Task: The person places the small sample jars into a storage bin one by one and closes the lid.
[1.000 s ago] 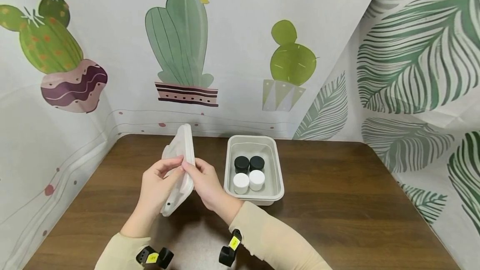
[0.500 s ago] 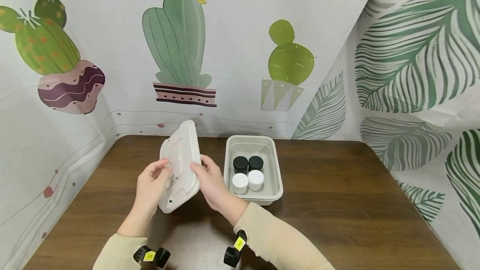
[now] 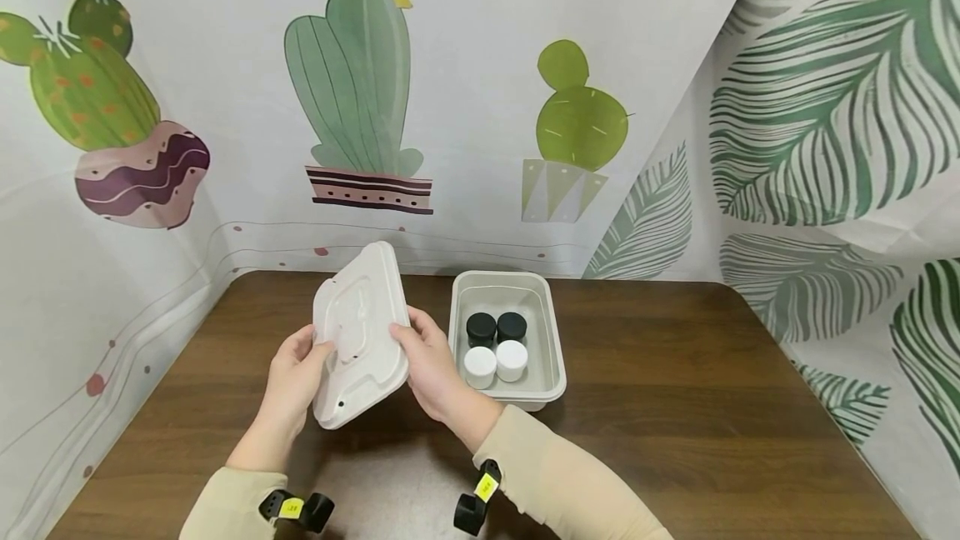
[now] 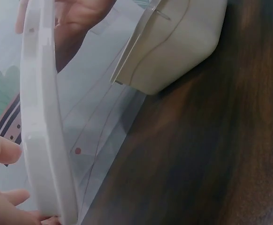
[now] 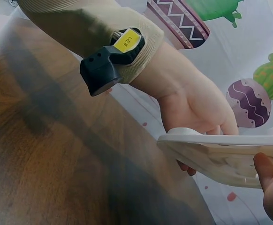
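Note:
A whitish plastic container lid (image 3: 358, 319) is held tilted above the table, its moulded face turned toward the head camera. My left hand (image 3: 288, 377) pinches the lid's left edge, thumb on the near face. On the opposite edge, my right hand (image 3: 433, 365) grips with the thumb in front and the other fingers behind. The lid appears edge-on in the left wrist view, the left fingers (image 4: 7, 150) beside it. Right of the hands stands an uncovered beige container (image 3: 543, 332). Inside are two black caps (image 3: 482, 328) and two white caps (image 3: 480, 367); whatever is beneath them is mostly hidden.
The brown wooden table (image 3: 675, 390) extends to both sides of the container. Behind it hangs a white cloth (image 3: 480, 107) printed with cacti and leaves. Black camera straps (image 3: 480, 497) sit on both wrists.
The lid has turned from nearly edge-on to show its face more. My hands have spread apart, the left moving out to the lid's left edge. The container and caps stay put.

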`<state>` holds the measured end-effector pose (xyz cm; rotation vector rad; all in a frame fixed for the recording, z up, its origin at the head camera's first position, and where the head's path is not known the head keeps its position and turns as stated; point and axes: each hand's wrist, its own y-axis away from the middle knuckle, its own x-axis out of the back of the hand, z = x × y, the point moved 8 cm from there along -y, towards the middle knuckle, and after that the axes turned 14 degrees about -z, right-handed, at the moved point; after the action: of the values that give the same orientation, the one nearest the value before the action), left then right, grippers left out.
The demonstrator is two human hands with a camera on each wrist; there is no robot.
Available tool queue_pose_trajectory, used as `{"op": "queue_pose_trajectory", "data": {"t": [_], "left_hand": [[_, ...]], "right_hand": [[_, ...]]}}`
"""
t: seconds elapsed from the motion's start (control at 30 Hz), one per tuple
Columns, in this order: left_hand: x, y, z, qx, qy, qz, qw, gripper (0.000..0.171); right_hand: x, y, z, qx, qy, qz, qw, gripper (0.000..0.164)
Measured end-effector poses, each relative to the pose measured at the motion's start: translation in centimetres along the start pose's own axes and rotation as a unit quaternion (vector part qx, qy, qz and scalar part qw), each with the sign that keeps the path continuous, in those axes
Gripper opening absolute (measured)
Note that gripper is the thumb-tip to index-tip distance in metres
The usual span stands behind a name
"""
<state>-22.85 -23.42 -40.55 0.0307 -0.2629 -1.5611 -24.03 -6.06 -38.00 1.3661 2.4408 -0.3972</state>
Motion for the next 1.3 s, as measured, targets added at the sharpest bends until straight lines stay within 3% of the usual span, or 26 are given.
{"op": "queue_pose_trajectory", "data": {"t": [0.4,0.73,1.3], "left_hand": [[0.6,-0.1,-0.5,0.015,0.013,0.003,0.9998,0.059],[1.1,0.2,0.2,-0.012,0.012,0.006,0.9998,0.057],[0.9,0.4,1.0,-0.027,-0.011,-0.015,0.9995,0.06]], "right_hand": [[1.1,0.2,-0.3,-0.015,-0.004,-0.007,1.0,0.048],[3.2,0.4,-0.4,-0.051,0.024,-0.005,0.998,0.054],[6.1,0.3,-1.0,-0.053,0.005,0.02,0.998,0.051]]}}
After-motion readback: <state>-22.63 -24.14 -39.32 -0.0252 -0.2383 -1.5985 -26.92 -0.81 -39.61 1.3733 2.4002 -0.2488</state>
